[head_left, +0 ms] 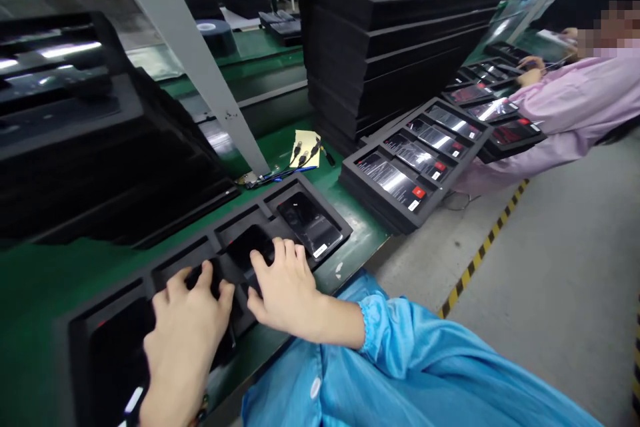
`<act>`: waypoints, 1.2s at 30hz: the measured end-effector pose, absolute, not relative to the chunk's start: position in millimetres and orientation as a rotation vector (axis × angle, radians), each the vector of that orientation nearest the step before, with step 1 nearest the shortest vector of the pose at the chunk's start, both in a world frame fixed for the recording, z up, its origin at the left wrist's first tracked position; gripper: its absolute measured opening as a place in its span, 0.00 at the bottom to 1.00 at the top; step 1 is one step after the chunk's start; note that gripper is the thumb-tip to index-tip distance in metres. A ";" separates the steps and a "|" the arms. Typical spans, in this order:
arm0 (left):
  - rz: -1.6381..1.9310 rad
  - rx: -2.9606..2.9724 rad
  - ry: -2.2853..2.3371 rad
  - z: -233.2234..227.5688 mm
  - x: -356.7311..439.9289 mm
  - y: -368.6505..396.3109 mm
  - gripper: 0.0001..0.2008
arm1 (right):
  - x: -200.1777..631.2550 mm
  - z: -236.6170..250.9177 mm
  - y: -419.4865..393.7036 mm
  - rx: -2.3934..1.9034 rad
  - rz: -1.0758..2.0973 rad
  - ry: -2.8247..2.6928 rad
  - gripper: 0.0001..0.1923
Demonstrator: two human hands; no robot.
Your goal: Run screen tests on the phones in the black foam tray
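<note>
A black foam tray point(345, 230) lies near the bench edge, with smartphones in its compartments. My left hand point(183, 333) curls over a dark phone point(227, 343) in a middle compartment, fingers on one side and thumb on the other. To its right, my right hand point(290, 290) bends over another dark phone point(247, 247), fingertips and thumb at its edges. Both palms partly hide what they grip. At the tray's right end rests a film-covered phone point(307, 220) with a white label. Under my left wrist, a further phone point(117, 353) sits in the leftmost compartment.
A tall stack of black trays point(390, 47) stands behind. Another tray point(350, 177) of labelled phones is on the right. Black trays point(100, 147) also pile up at left, beside a slanted grey post point(190, 53). Cables point(303, 157) lie on yellow paper. A pink-sleeved co-worker point(575, 107) sits at right.
</note>
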State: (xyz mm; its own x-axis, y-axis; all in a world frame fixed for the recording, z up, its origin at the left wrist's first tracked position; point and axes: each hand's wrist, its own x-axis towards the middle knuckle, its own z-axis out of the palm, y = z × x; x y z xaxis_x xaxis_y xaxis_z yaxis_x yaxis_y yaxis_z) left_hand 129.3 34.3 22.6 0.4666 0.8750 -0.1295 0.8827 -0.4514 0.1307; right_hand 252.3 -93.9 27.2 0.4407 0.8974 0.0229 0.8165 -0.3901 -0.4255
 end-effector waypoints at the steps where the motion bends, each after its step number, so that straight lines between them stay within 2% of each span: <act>1: -0.069 2.582 1.521 27.1 131.3 30.4 0.33 | 252.8 27.6 -94.4 -2.309 0.313 -1.455 0.29; 4: -0.131 2.702 1.481 41.1 139.0 14.4 0.29 | 252.0 27.8 -96.5 -2.295 0.363 -1.440 0.25; 7: -0.124 2.675 1.495 46.4 139.3 5.5 0.28 | 251.7 24.1 -100.4 -2.294 0.360 -1.430 0.28; 10: 0.110 2.628 1.438 46.8 115.4 8.1 0.27 | 266.3 17.8 -110.9 -2.163 0.293 -1.411 0.37; 13: 0.338 2.529 1.608 48.5 73.7 14.7 0.28 | 300.2 11.5 -124.6 -2.175 0.152 -1.240 0.38; 19: -0.008 2.396 1.927 37.9 33.0 30.5 0.29 | 349.5 2.3 -128.6 -2.462 0.107 -1.250 0.38; 29: -0.137 2.273 1.992 45.2 59.0 35.3 0.30 | 354.8 5.0 -116.6 -2.548 0.030 -1.270 0.34; 33: -0.109 2.242 1.978 45.8 48.4 37.8 0.29 | 351.9 11.1 -120.3 -2.556 0.047 -1.285 0.40; 36: -0.097 2.200 1.966 43.7 35.7 35.2 0.32 | 346.4 16.4 -130.7 -2.524 0.074 -1.318 0.44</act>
State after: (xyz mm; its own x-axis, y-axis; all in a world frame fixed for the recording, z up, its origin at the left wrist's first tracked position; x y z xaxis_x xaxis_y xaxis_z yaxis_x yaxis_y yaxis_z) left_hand 35.7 35.2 43.7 0.1186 0.9776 -0.1740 0.9899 -0.1028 0.0973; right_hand 346.4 -130.7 16.4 0.5795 0.8101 0.0885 0.7950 -0.5381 -0.2798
